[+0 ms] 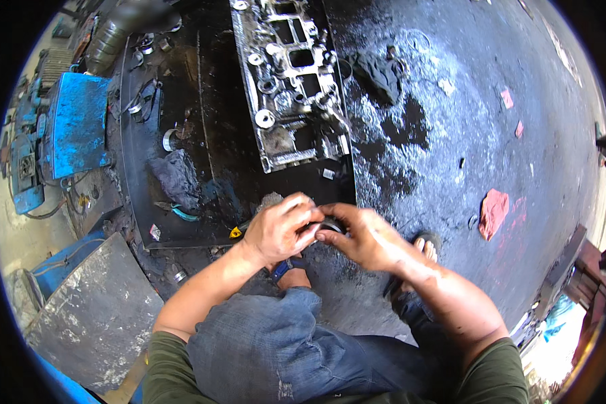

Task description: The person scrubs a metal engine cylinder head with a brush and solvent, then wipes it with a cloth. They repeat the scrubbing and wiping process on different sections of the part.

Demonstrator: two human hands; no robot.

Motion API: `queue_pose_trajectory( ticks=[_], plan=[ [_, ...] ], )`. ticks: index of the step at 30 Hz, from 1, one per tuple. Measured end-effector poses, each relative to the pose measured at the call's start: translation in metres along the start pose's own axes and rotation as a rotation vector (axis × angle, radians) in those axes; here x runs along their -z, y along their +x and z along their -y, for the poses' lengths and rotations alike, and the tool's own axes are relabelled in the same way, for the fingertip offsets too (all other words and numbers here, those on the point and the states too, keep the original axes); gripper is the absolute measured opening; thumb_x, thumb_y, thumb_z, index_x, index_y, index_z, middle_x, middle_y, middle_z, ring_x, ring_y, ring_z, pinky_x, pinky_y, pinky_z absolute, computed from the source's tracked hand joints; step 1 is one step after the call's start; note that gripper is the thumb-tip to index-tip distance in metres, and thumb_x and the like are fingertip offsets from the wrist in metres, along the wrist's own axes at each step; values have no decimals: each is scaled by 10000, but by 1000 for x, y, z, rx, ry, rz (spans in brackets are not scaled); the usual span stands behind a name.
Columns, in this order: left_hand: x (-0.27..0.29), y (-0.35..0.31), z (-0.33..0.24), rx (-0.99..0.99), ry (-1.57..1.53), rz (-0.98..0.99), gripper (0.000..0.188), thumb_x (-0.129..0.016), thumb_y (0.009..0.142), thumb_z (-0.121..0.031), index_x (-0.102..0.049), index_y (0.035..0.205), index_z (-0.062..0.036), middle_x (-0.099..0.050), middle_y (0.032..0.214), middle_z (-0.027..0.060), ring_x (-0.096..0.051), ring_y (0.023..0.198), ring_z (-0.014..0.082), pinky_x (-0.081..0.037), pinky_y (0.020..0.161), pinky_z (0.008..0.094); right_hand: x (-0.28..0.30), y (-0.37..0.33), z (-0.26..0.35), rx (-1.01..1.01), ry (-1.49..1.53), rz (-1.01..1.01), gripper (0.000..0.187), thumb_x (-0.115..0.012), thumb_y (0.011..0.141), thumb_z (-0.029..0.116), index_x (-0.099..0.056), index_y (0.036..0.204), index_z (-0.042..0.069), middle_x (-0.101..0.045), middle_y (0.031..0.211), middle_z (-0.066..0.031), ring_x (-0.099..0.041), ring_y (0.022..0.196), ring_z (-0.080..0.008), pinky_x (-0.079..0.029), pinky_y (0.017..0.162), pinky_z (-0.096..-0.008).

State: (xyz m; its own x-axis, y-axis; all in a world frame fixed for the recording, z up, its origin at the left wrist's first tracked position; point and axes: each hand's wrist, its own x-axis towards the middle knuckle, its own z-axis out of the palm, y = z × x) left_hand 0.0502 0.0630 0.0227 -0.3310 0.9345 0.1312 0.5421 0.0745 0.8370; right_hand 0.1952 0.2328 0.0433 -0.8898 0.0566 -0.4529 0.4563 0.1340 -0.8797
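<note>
In front of my knees, both hands meet at a small dark ring-shaped part (331, 226) with a shiny edge. My right hand (369, 237) is closed round its right side, thumb below and fingers above. The bent fingers of my left hand (283, 230) pinch at its left edge and cover that side. Just beyond my hands lies a large metal engine casting (276, 145) with square openings and round bosses, oily and upright on a black metal sheet (229, 195). The exact kind of the ring is hard to make out.
Dark cloths lie on the sheet (175, 176) and beyond its right edge (378, 75). Curved metal shells (171, 140) are scattered at left. A blue machine (79, 124) stands far left. A red rag (494, 213) rests on the oily floor to the right.
</note>
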Motion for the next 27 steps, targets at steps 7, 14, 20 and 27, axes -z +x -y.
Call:
queue_pose_trajectory(
  ticks=[7,14,20,27],
  plan=[
    [76,57,-42,-218,-159,-111,278,-862,894,-132,-733,1116,-25,-745,1000,82,-722,789,202,-617,737,332,56,-32,-12,-239,353,-154,315,-865,921,162,-662,1116,22,-737,912,-50,-670,835,-86,-544,725,-277],
    [97,127,-5,-228,277,-240,502,-771,969,-462,-711,1187,-13,-708,1198,135,-641,1155,287,-471,1053,406,70,8,-25,-9,519,-529,347,-806,987,314,-597,1078,52,-682,873,-16,-654,789,-82,-538,744,-259],
    [84,150,2,-187,500,-62,786,-334,1100,-630,-562,1442,40,-580,1484,214,-506,1412,374,-323,1202,477,74,44,-22,169,830,-400,214,-636,1097,227,-575,1189,44,-672,948,-22,-682,896,-100,-566,832,-295],
    [83,148,-5,29,571,19,884,-231,1072,-715,-571,1450,7,-600,1487,218,-519,1413,379,-248,1236,513,95,75,-29,374,566,-217,233,-672,1058,242,-638,1125,22,-696,800,-101,-710,775,-192,-552,737,-371]
  ],
)
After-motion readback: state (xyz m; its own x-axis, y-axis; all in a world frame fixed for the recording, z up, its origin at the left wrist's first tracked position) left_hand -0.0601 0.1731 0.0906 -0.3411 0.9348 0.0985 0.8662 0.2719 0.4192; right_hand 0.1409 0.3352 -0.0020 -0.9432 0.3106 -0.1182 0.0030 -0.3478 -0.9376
